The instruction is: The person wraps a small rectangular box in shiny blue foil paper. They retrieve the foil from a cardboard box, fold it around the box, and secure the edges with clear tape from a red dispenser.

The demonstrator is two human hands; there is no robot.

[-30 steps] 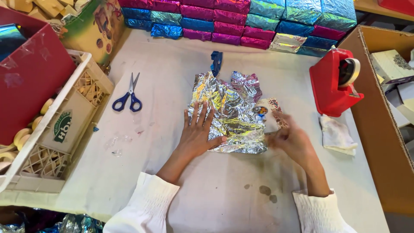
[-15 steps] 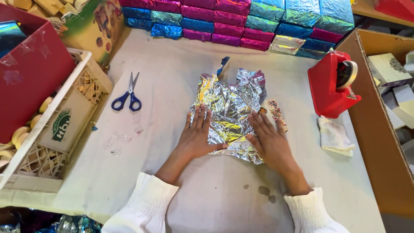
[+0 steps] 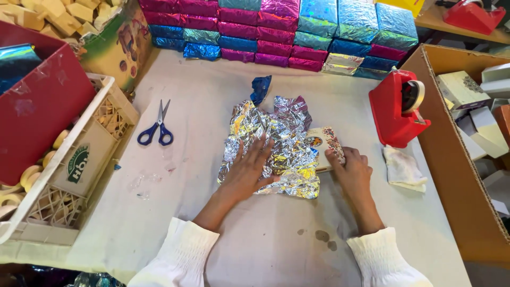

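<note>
**Foil goes over the box**

Head view: the left hand (image 3: 248,172) lies flat and open, pressing the crinkled silver foil sheet (image 3: 276,143) onto the table (image 3: 212,90). The right hand (image 3: 350,167) grips the near end of the patterned box (image 3: 323,146), which peeks out from the foil's right edge. Best to keep that palm firm and draw the wrap taut, or creases will bunch. Scissors (image 3: 156,127) and the red tape dispenser (image 3: 396,109) wait on either side.
</note>
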